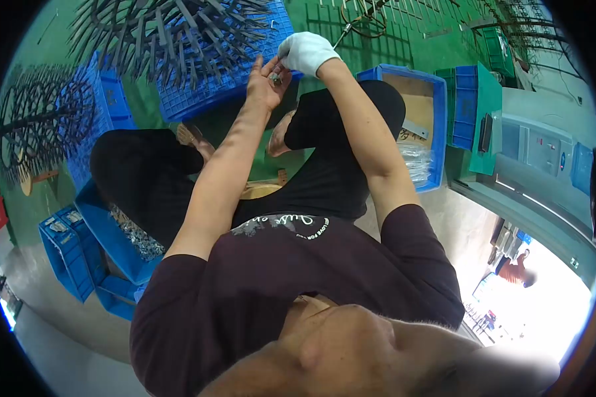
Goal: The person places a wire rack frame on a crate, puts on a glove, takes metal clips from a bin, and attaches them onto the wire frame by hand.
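My left hand (pixel 266 85) is bare and palm up, its fingers curled around small shiny metal parts (pixel 275 78). My right hand (pixel 306 53) wears a white glove and meets the left fingertips; its fingers are bent together, and whatever they pinch is hidden. Just beyond both hands is a blue crate (pixel 208 86), partly covered by a rack of dark, spiky strips (pixel 179 40). A thin rod (pixel 343 36) shows beside the glove; I cannot tell whether the glove touches it.
Left of my legs, a blue bin (pixel 106 221) contains many small metal pieces (pixel 139 241). On the right, another blue bin (pixel 437 132) holds clear plastic bags (pixel 414 164). More spiked racks (pixel 40 119) stand at far left and top right. Stacked blue crates (pixel 66 255) sit lower left.
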`<state>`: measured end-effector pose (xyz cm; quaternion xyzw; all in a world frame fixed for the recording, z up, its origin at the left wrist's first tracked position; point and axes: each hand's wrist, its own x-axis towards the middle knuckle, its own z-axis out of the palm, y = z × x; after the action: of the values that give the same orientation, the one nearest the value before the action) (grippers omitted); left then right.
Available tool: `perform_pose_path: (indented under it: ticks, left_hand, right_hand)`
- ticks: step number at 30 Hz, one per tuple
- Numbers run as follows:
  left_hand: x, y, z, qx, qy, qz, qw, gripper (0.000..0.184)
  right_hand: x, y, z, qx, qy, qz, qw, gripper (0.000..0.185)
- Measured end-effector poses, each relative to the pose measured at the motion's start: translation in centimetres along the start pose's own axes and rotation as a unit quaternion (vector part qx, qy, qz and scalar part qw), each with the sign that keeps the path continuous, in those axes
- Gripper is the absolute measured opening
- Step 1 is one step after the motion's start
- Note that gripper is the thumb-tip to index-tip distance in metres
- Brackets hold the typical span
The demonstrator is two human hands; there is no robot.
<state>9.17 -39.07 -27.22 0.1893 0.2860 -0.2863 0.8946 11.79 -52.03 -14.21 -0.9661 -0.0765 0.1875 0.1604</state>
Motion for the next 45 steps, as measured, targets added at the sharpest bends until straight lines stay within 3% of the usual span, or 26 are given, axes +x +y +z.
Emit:
perform_pose_path:
  ticks: [3,4,7,9,16,19,22,24,29,36,41,45]
  left_hand:
    - [-1.2,0.0,-0.5,0.043,-0.003,0.016,0.999,0.063]
    - [-1.4,0.1,-0.7,0.053,0.009,0.015,0.998,0.063]
    - [-2.0,0.2,-0.8,0.065,0.024,0.022,0.997,0.063]
    - [-2.4,0.2,-0.7,0.08,0.036,0.045,0.995,0.059]
    - [-2.0,0.3,-2.0,0.03,0.006,0.068,0.997,0.028]
    - [-0.9,0.3,-3.3,0.034,-0.003,0.101,0.994,0.021]
    - [-4.7,0.1,-0.9,0.18,0.072,0.18,0.964,0.021]
    - [-5.6,0.6,-0.3,0.198,0.083,0.162,0.963,0.021]
    - [-2.4,1.7,-1.5,0.138,0.159,0.116,0.971,0.024]
    - [1.2,2.5,1.6,0.002,0.227,0.077,0.971,0.028]
    - [3.1,2.9,2.0,0.058,0.29,0.077,0.952,0.03]
    - [3.2,2.5,2.0,0.05,0.281,0.108,0.952,0.029]
  right_hand:
    - [-2.4,-2.2,-0.1,0.035,-0.063,-0.039,0.997,0.024]
    - [-1.4,-1.4,2.0,-0.023,-0.07,-0.061,0.995,0.025]
    - [-2.7,-2.9,2.5,-0.019,-0.019,-0.06,0.998,0.027]
    - [-2.8,-3.7,2.5,-0.05,-0.012,-0.048,0.998,0.027]
    - [-2.2,-3.3,5.6,-0.017,0.19,-0.039,0.981,0.012]
    - [-2.3,-3.3,6.8,0.012,0.217,-0.018,0.976,0.013]
    - [-2.0,-3.4,7.0,0.006,0.189,0.011,0.982,0.014]
    - [-1.9,-3.3,7.1,0.007,0.163,0.034,0.986,0.015]
    - [-0.6,-2.2,7.4,0.124,0.227,0.097,0.961,0.016]
    - [1.4,-1.3,7.2,0.084,0.245,0.131,0.957,0.016]
    - [2.2,-1.2,6.9,0.087,0.244,0.11,0.96,0.018]
    - [2.8,-1.3,6.8,0.068,0.219,0.125,0.965,0.019]
